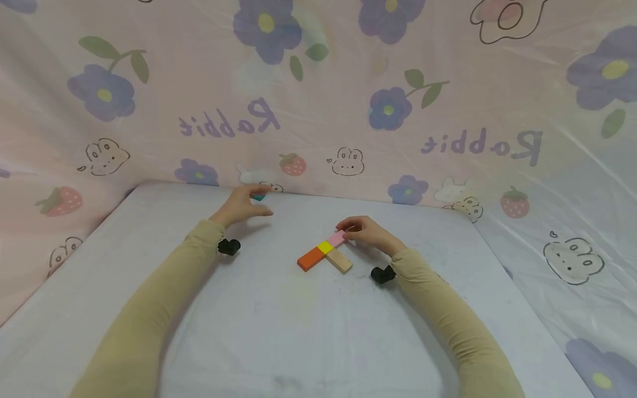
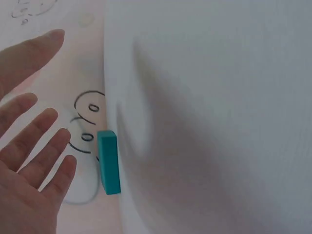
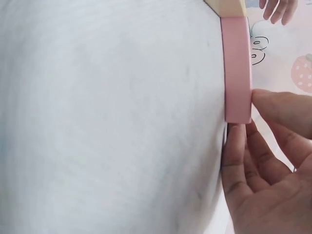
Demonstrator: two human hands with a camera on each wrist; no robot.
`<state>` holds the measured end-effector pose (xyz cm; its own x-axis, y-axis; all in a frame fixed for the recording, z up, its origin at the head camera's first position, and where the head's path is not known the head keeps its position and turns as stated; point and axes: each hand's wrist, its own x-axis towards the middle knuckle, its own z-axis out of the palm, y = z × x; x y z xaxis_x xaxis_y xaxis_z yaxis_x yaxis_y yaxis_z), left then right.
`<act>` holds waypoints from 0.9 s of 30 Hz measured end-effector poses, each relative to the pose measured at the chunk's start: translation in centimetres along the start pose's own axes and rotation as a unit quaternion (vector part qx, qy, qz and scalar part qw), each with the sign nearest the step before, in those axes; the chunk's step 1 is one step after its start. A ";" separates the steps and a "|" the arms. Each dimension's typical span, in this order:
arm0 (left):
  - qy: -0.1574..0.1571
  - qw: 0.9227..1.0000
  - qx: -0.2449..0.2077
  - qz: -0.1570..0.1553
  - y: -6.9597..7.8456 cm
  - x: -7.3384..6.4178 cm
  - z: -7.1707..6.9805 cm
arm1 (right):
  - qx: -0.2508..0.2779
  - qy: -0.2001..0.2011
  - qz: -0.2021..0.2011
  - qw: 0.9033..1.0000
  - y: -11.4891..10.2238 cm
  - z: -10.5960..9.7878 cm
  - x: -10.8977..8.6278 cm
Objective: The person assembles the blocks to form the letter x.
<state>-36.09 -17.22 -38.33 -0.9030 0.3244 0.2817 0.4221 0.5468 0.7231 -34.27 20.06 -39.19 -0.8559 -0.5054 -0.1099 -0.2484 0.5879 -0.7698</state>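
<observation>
In the head view, a pink block (image 1: 337,238) lies in line with a small yellow block (image 1: 325,247) and an orange block (image 1: 311,258), their ends meeting. A plain wooden block (image 1: 339,260) runs off at an angle from the yellow one. My right hand (image 1: 369,233) holds the pink block's outer end, fingertips (image 3: 236,134) at the end face and thumb along its side. Farther left, my left hand (image 1: 241,206) is raised with spread fingers, holding nothing. Beyond it is a teal block (image 2: 109,162), partly hidden by that hand in the head view.
The white tabletop (image 1: 278,326) ends at a patterned curtain (image 1: 318,99) along the back and sides. Black wrist mounts (image 1: 229,246) sit under both forearms, close over the table.
</observation>
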 end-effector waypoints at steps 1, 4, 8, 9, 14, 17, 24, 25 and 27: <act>-0.003 1.000 0.001 -0.004 -0.3 0.1 0.0 | 0.002 -0.001 0.000 1.000 0.0 0.0 0.0; -0.006 1.000 0.003 -0.015 -0.9 0.4 0.0 | 0.004 -0.004 0.000 1.000 0.1 0.0 -0.1; -0.003 1.000 -0.008 -0.024 -1.4 1.0 -0.1 | 0.003 -0.003 0.000 1.000 0.2 -0.1 -0.2; -0.003 1.000 -0.009 -0.027 -1.5 1.1 -0.1 | 0.005 -0.004 0.002 1.000 -0.2 -0.1 -0.4; -0.002 0.999 -0.001 -0.045 -2.0 1.8 0.0 | 0.001 -0.002 0.007 1.000 -0.2 -0.2 -0.3; -0.004 0.999 0.001 -0.051 -2.3 2.0 0.0 | 0.003 0.000 0.008 1.000 0.3 -0.2 0.1; 0.003 0.998 0.009 -0.063 -2.7 2.4 -0.4 | -0.001 -0.002 0.010 1.000 0.2 -0.3 0.3; 0.005 0.998 0.008 -0.062 -2.7 2.4 -0.4 | 0.001 -0.001 0.011 1.000 0.2 -0.3 0.3; 0.006 0.998 0.009 -0.062 -2.7 2.6 -0.4 | 0.003 -0.001 0.017 1.000 0.3 -0.3 0.3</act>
<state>-39.58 -18.19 -39.32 -0.9494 0.2439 0.1977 0.3076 0.5957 0.7420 -34.71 20.25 -39.24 -0.8628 -0.4864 -0.1382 -0.2161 0.6017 -0.7689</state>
